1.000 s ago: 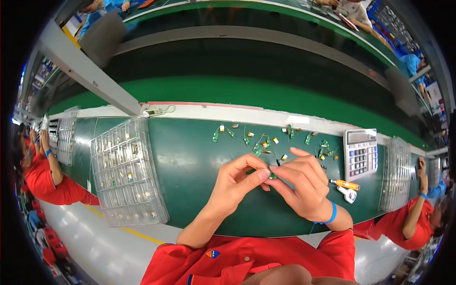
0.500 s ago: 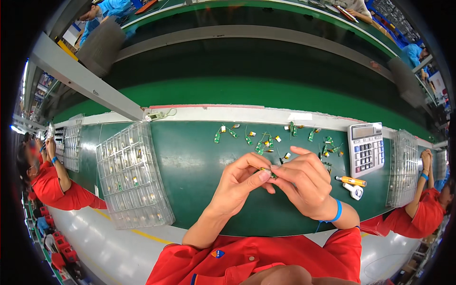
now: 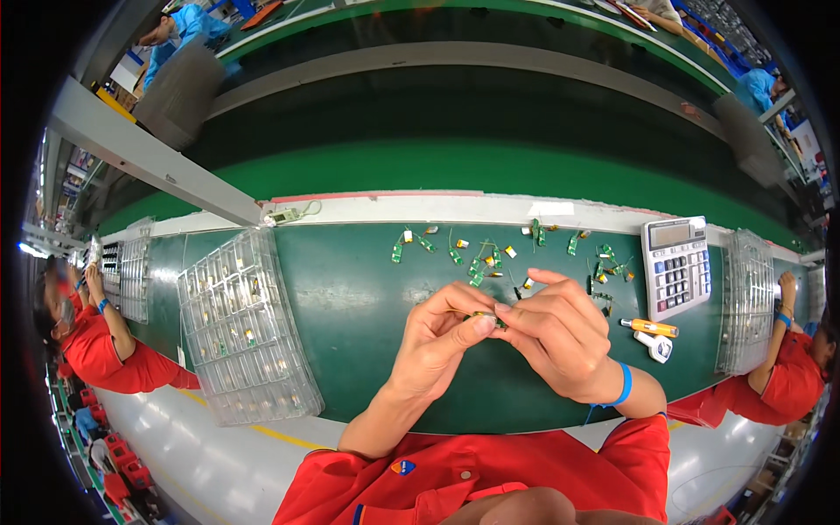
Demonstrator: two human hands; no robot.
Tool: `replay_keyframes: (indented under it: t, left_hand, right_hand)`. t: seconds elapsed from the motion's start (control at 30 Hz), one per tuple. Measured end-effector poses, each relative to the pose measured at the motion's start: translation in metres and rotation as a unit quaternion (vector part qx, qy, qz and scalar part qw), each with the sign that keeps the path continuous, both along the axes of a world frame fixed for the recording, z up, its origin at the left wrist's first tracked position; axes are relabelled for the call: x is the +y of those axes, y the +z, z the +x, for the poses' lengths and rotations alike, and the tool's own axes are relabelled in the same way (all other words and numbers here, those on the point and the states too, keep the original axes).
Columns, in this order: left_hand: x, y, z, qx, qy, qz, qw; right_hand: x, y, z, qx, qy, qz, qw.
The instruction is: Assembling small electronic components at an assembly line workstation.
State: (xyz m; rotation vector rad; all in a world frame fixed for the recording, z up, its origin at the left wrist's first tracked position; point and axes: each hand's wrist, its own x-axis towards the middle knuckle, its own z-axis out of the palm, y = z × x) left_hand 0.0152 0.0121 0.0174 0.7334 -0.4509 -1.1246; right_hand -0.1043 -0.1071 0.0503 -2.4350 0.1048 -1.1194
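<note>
Both hands meet over the near part of a green table (image 3: pixel 350 297), fingertips almost touching. My left hand (image 3: pixel 435 346) pinches a small green circuit board (image 3: pixel 491 320) between thumb and index finger. From the other side, the thumb and index finger of my right hand (image 3: pixel 560 337) close on the same board. Fingers cover most of it, so its details are hidden. Past the hands lie several loose green circuit boards (image 3: pixel 456 255) with thin wires and small white-and-yellow parts. One white-tipped part (image 3: pixel 528 283) lies just beyond my right fingers.
A clear compartment tray (image 3: pixel 302 389) with small parts stands at left. At right are a calculator (image 3: pixel 676 267), an orange cutter (image 3: pixel 651 327), a white tool (image 3: pixel 654 346) and stacked clear trays (image 3: pixel 744 306). A metal post (image 3: pixel 166 166) rises far left. Co-workers sit on both sides.
My fingers have shifted slightly around the circuit board, which shows less between them. Both hands stay in nearly the same place. The loose boards have not moved.
</note>
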Motion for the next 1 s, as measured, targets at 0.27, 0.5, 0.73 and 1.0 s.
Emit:
replay_keyframes:
  t: [0.27,0.5,0.73,1.0]
  left_hand:
    - [0.004,-0.005,-0.006,-0.022,0.013,0.000,1.000]
    - [0.004,0.000,-0.004,-0.101,0.020,-0.005,0.995]
    - [0.004,0.001,-0.003,-0.112,0.032,0.006,0.993]
    - [0.004,0.009,-0.003,-0.089,0.046,0.022,0.995]
  right_hand:
    - [0.007,0.000,-0.007,0.013,-0.009,0.011,1.000]
    - [0.009,-0.003,-0.004,0.017,-0.011,0.009,1.000]
    - [0.009,0.004,-0.002,0.039,-0.003,0.025,0.999]
    - [0.006,0.002,-0.006,0.027,-0.032,0.052,0.998]
